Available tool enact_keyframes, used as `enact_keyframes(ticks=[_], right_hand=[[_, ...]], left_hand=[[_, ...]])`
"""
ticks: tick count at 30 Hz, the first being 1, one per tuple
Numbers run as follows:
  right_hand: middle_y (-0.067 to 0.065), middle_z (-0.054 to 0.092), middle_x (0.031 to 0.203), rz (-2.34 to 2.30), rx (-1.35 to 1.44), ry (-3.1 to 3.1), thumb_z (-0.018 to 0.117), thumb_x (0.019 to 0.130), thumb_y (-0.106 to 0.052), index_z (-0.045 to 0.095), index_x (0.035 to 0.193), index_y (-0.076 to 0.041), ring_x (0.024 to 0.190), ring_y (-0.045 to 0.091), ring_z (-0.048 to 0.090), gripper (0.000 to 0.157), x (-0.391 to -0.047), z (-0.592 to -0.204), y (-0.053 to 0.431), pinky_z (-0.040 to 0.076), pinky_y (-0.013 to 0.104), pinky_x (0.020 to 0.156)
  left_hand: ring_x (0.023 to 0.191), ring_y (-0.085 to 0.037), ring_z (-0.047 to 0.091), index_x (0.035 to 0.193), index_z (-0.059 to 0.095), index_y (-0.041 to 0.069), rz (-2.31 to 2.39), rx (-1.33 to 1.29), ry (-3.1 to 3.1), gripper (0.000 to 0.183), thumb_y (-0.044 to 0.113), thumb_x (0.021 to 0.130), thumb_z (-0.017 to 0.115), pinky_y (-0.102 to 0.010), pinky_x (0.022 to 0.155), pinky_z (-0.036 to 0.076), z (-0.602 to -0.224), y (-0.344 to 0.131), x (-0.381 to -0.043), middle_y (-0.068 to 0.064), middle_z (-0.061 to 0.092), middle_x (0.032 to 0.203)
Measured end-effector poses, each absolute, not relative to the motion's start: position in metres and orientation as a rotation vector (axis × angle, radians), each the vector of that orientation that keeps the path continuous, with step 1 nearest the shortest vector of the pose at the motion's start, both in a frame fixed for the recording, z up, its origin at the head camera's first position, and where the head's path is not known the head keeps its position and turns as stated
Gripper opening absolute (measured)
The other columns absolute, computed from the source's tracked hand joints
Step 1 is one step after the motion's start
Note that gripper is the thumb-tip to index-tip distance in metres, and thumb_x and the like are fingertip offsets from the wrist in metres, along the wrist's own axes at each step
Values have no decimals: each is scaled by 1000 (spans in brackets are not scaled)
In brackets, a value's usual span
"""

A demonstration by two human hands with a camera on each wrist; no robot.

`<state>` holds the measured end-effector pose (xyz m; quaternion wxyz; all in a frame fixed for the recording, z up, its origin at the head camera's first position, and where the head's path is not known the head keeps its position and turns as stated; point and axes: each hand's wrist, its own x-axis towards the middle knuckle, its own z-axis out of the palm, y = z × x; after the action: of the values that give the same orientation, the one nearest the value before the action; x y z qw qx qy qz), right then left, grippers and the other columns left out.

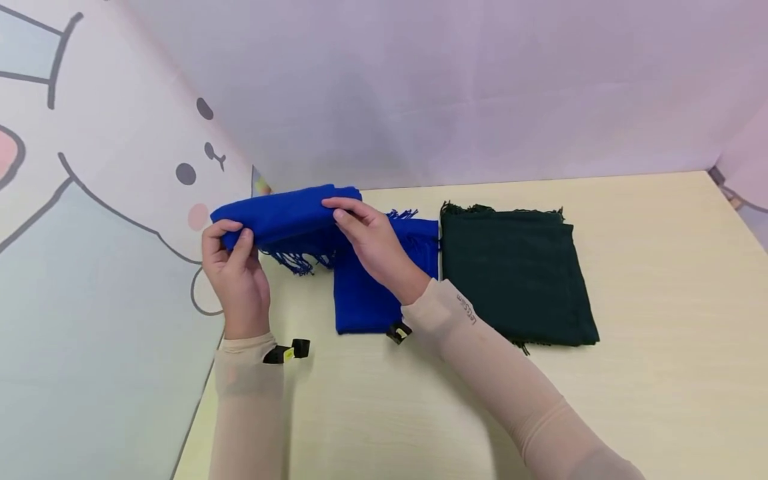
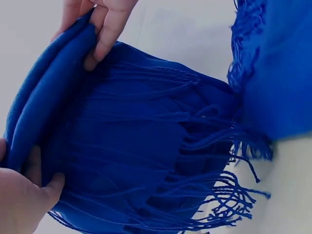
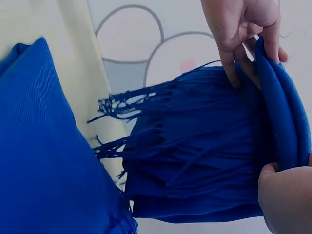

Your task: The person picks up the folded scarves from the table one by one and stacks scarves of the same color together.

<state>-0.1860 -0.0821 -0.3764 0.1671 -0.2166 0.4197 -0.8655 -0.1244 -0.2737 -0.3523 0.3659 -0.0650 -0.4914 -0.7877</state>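
Note:
Both hands hold up a folded blue fringed scarf (image 1: 282, 213) over the table's back left. My left hand (image 1: 240, 283) pinches its left end between thumb and fingers. Near the other end, my right hand (image 1: 381, 243) grips the folded edge the same way. In the left wrist view the scarf's rolled-looking fold (image 2: 48, 83) runs between the two hands, and loose fringe (image 2: 224, 195) hangs from the layers beneath. Below my right forearm lies another folded blue fringed cloth (image 1: 366, 293), partly hidden by that hand. The right wrist view shows its ribbed surface (image 3: 44, 131) beside the raised scarf.
A folded dark green fringed scarf (image 1: 510, 273) lies right of the blue cloth on the pale wooden table (image 1: 660, 300). A wall with a cartoon print (image 1: 132, 160) stands close on the left, and a whitish curtain-like backdrop (image 1: 450, 93) rises behind the table.

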Motion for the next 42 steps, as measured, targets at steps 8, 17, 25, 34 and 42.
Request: enact_keyframes(ticks=[8, 17, 25, 34, 42], right_hand=[[3, 45, 137, -2514, -595, 1219, 51, 97, -13, 58, 126, -5, 128, 15, 43, 31, -189, -375, -63, 27, 41, 111], [6, 47, 135, -2608, -583, 1196, 51, 97, -12, 60, 122, -4, 122, 16, 46, 28, -193, -369, -51, 31, 38, 109], [7, 48, 132, -2680, -590, 1160, 51, 97, -9, 63, 118, -5, 113, 15, 49, 25, -201, -360, -38, 24, 48, 111], [7, 54, 121, -2814, -544, 1062, 50, 96, -1, 70, 106, -7, 102, 15, 51, 23, -209, -347, -18, 39, 30, 97], [10, 60, 112, -2957, -484, 968, 50, 92, 7, 73, 97, -4, 98, 17, 56, 26, -225, -341, -4, 45, 27, 89]], left_hand=[[93, -25, 49, 89, 51, -4, -2099, -219, -1235, 14, -10, 84, 62, -32, 76, 43, -352, -260, -142, -13, 47, 96], [87, -24, 47, 87, 51, -3, -2184, -276, -1217, 13, -12, 84, 61, -32, 73, 43, -348, -248, -154, -11, 45, 92], [80, -23, 48, 86, 51, -3, -2255, -291, -1180, 14, -12, 83, 61, -32, 70, 43, -337, -235, -169, -11, 44, 88], [76, -23, 48, 81, 51, -3, -2366, -370, -1145, 14, -14, 83, 59, -32, 66, 41, -322, -216, -191, -11, 44, 86], [71, -22, 50, 80, 53, -2, -2460, -443, -1109, 14, -14, 83, 58, -31, 68, 44, -314, -199, -212, -10, 45, 86]])
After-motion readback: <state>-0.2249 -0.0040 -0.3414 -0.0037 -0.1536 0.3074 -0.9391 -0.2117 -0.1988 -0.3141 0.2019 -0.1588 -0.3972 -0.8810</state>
